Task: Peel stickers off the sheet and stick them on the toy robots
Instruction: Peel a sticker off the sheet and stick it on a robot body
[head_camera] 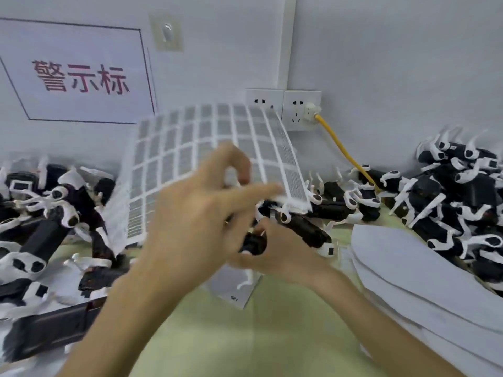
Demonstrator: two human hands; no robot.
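Observation:
A white sticker sheet [190, 148] with a grid of grey stickers stands tilted against the pile of toy robots at the back. My left hand [201, 210] is raised in front of the sheet and is blurred. Its index finger curls down towards the thumb, and a small pale sticker [231, 174] seems pinched between them at the sheet's lower part. Just below, my right hand [275, 257] grips a black and white toy robot [304, 229] over the table, its fingers curled round the robot's body.
Heaps of black and white toy robots lie at the left [49, 221] and right [460, 202]. A stack of grey sheets [424, 281] sits at the right. A used backing sheet [231, 287] lies on the green table [245, 338]. A yellow cable [343, 148] runs from the wall socket.

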